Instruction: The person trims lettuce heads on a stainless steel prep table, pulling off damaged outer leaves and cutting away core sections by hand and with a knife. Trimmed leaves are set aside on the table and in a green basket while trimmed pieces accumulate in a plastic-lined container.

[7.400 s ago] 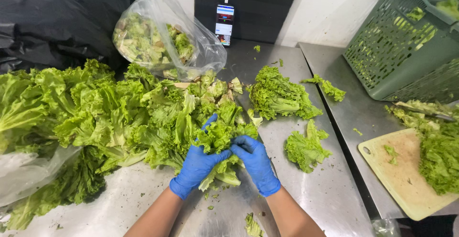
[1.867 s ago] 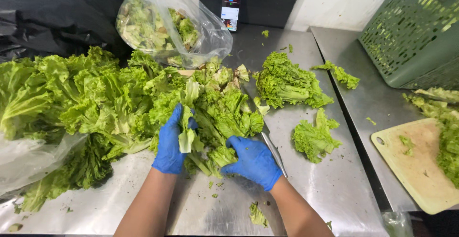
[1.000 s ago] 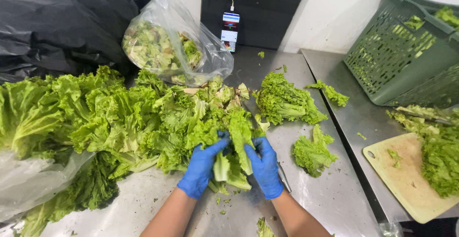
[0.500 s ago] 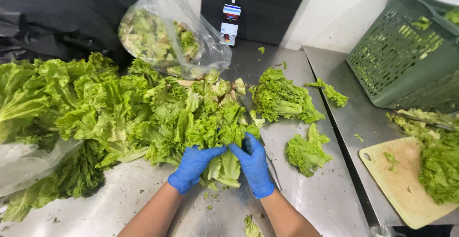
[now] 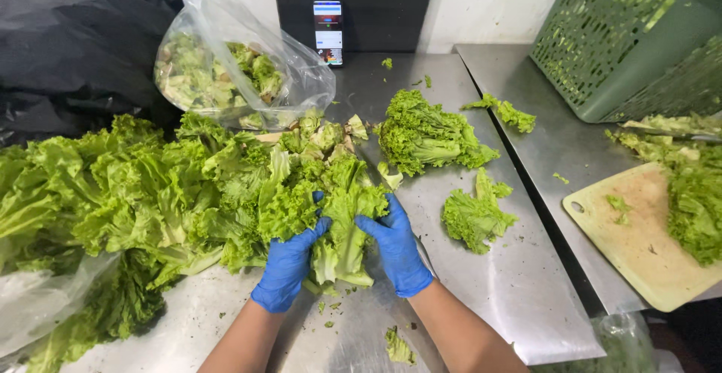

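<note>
Lettuce, a frilly green head (image 5: 342, 215), sits upright between my hands at the near edge of the big leafy pile (image 5: 143, 200) on the steel counter (image 5: 481, 298). Beyond the pile lies a black plastic sack (image 5: 75, 57), and to my right a green slotted crate (image 5: 639, 34). A clear bag of trimmings (image 5: 233, 65) leans behind. My blue-gloved left hand (image 5: 289, 264) and right hand (image 5: 395, 249) are both curled around the head's base, clasping it from either side.

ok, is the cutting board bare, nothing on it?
No: the cutting board carries small lettuce scraps, and a lettuce pile overlaps its right side.
</note>
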